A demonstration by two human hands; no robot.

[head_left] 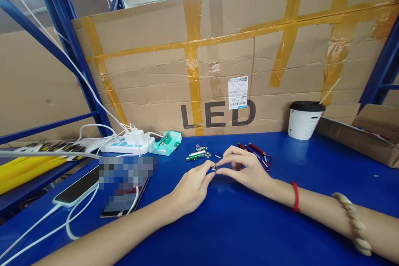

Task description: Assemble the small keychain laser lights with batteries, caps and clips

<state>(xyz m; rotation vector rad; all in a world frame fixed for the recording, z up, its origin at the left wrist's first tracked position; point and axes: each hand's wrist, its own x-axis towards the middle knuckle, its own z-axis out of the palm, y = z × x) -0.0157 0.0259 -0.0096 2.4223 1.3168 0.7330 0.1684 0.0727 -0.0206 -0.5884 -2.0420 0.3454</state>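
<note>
Near the middle of the blue table, my left hand (193, 185) is closed round a small blue metal tube (213, 169), its open round end facing right. The thumb and fingertips of my right hand (245, 169) are bent in at that end; whether they pinch a small part there is too small to tell. Just beyond my hands lie green and silver tubes (195, 156) with small round metal pieces (207, 154) beside them. Behind my right hand are red and purple tubes with carabiner clips (256, 149). A blue carabiner (218, 155) lies between the two groups.
Two phones (79, 187) with white cables lie on the left, near a power strip (124, 144) and a teal packet (168, 142). A lidded cup (304, 122) and an open cardboard box (361, 139) stand at the back right, before a taped cardboard wall (149, 87).
</note>
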